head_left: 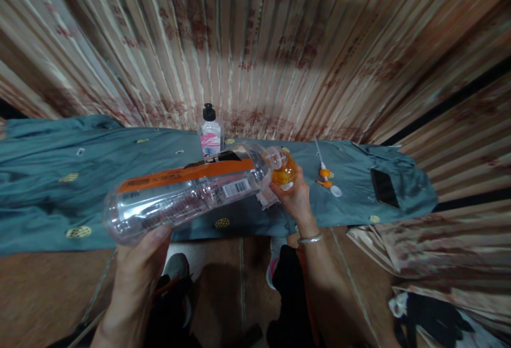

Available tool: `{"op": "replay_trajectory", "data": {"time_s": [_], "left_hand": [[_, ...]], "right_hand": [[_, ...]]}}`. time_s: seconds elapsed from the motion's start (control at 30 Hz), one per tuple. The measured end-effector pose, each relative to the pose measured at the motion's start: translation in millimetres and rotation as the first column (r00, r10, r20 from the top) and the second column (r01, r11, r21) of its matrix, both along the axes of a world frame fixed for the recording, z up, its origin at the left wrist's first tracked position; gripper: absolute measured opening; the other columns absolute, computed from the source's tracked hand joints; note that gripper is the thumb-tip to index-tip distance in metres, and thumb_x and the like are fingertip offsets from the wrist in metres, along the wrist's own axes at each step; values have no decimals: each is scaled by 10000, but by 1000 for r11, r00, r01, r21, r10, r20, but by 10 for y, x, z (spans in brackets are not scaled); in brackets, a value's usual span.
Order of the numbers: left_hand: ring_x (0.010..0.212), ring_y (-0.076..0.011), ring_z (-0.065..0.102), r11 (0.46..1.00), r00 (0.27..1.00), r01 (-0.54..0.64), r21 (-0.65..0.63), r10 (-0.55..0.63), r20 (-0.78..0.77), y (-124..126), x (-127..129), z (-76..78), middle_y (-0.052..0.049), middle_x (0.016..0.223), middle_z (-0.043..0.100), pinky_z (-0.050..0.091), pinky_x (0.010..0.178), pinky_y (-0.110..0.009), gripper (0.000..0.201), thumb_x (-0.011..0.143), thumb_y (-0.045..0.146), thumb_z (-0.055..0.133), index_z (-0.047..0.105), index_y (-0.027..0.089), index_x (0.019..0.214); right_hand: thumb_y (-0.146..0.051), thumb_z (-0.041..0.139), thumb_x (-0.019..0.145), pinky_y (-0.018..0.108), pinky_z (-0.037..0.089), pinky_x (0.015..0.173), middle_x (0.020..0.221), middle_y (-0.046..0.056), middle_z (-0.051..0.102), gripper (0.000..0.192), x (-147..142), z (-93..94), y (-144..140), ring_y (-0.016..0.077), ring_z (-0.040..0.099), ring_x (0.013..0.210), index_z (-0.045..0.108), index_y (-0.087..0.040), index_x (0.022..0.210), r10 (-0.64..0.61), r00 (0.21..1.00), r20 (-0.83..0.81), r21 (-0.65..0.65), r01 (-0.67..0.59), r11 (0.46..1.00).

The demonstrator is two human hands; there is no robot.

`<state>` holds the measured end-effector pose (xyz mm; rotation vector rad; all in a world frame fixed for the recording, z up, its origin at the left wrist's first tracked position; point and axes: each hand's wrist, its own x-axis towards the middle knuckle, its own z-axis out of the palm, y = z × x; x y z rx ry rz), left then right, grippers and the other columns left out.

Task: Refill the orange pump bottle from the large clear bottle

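Note:
A large clear plastic bottle (191, 188) with an orange label is tilted, its neck end to the right and slightly higher than its base. My left hand (146, 247) is closed around its base end from below. Its neck meets the mouth of a smaller clear bottle with amber liquid (284, 170), which my right hand (295, 199) grips. Whether the two mouths touch or only overlap in view, I cannot tell. An orange and white pump head (325, 173) with a long tube lies on the cloth to the right.
Behind the large bottle stands a white bottle with a black cap (210, 132). A dark phone (384, 187) lies at the right on the green cloth (151, 148). A crumpled wipe or tissue (266, 198) is partly hidden under my hands. Pleated curtains (247, 34) hang behind.

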<state>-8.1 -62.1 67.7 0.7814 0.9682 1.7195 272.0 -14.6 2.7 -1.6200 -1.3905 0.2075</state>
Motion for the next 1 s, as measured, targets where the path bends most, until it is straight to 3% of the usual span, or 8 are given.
{"op": "replay_trajectory", "data": {"time_s": [0.27,0.47,0.57,1.0], "left_hand": [[1127,-305,680,1000,1000,26,-7,-26,-9,-22,-22,-29,-35,1124,766,610,919,-392,605,579,265,883,721,301,1161],[1125,-276,677,994,993,111,-7,-112,-24,-67,-78,-21,-27,1293,702,650,810,-324,604,620,217,871,703,287,1196],[1097,-260,686,990,989,141,-14,-142,-38,-87,-67,23,-25,1214,733,650,816,-312,545,646,202,860,718,263,1169],[915,-209,731,996,997,72,-55,-74,-38,-60,-111,-11,-2,1101,772,666,735,-280,520,581,228,907,750,278,1074]], "right_hand": [[-380,826,689,455,574,942,1226,130,716,719,-12,7,-5,308,706,1101,512,-193,1309,-12,1000,-9,3,12,1000],[-377,828,687,460,570,952,1222,135,717,736,-15,29,-4,314,703,1109,508,-180,1320,-9,1000,-28,-18,9,1000],[-372,836,679,463,572,945,1212,143,719,744,-11,28,-3,322,704,1107,513,-173,1319,-17,1000,-26,-19,16,1000],[-414,827,697,455,575,943,1217,126,719,720,-7,11,-1,308,708,1094,516,-194,1309,-8,1000,-9,2,8,1000]]}}
